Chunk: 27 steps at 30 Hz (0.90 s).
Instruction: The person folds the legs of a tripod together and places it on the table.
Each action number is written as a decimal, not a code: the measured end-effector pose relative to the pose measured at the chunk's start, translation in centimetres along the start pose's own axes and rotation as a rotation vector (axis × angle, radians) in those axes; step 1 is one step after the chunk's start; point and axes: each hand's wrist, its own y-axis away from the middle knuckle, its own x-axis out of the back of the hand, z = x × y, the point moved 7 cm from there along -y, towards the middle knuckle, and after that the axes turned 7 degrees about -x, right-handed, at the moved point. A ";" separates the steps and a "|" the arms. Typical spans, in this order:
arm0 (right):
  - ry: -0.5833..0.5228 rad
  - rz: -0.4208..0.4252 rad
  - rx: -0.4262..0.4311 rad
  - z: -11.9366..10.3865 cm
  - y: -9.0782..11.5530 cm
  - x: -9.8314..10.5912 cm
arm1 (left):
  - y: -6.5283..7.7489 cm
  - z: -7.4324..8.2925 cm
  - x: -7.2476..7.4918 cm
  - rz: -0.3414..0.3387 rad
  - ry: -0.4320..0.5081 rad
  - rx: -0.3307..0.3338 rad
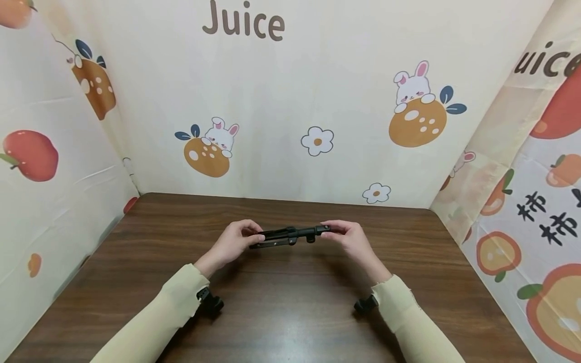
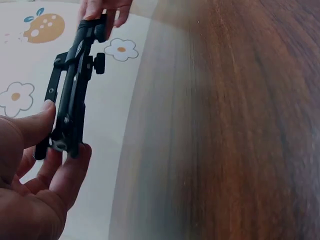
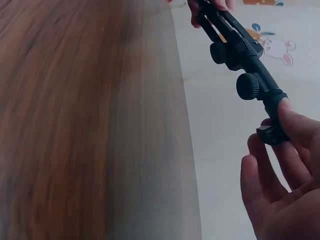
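Note:
A small black folded tripod point(image 1: 292, 235) is held sideways above the table in the head view. My left hand point(image 1: 230, 245) pinches the end with the folded legs between thumb and fingers. At the opposite end my right hand point(image 1: 352, 241) grips the narrow head. The left wrist view shows the legs of the tripod point(image 2: 75, 90) lying alongside its centre tube, the thumb on one leg and fingertips beneath. In the right wrist view, two round knobs point(image 3: 248, 86) stick out from the tube, and the thumb and fingers hold the flat-ended tip.
The brown wooden table point(image 1: 281, 302) spreads beneath both hands. A printed cloth point(image 1: 272, 91) hangs behind its far edge, and more cloth closes in the left and right sides. Black wrist cameras point(image 1: 211, 302) are strapped at both sleeves.

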 end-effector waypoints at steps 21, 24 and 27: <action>0.138 0.006 -0.185 3.8 -0.1 0.9 | -1.5 -1.0 -1.5 -0.017 0.018 0.047; 0.126 -0.005 -0.210 4.2 -0.1 0.8 | -1.5 -1.3 -1.6 -0.022 -0.009 0.054; 0.119 -0.012 -0.231 4.4 -0.1 0.7 | -1.6 -1.6 -1.9 -0.033 -0.020 0.069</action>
